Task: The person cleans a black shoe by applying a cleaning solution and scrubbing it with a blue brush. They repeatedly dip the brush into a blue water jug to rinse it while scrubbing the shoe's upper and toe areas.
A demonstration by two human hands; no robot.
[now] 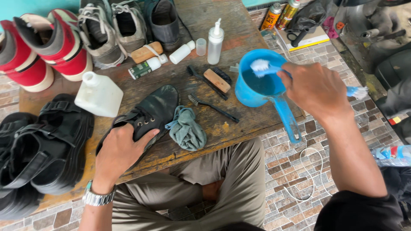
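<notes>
Khaki-trousered knees [222, 184] sit closest, under the near edge of the wooden surface [239, 25].

Head view. Left hand [120, 152], a metal watch [97, 198] on its wrist, lies palm-down on the heel end of a dark shoe [156, 107]; its grip is closed loosely over the shoe, pinning it to the surface. Just right of that hand lies a crumpled grey-green cloth [186, 130], touching the shoe's side. Beyond the cloth, a thin black brush [212, 106] and a wooden-backed brush [217, 80].

Right hand [314, 87]: grip shut around a blue-handled brush [269, 69], white bristles held over the mouth of a blue dipper [261, 81] just left of the hand. The dipper's handle runs off the surface edge.

Left of the left hand: black sandals [47, 145]. Beyond it, a white jug [99, 94].
</notes>
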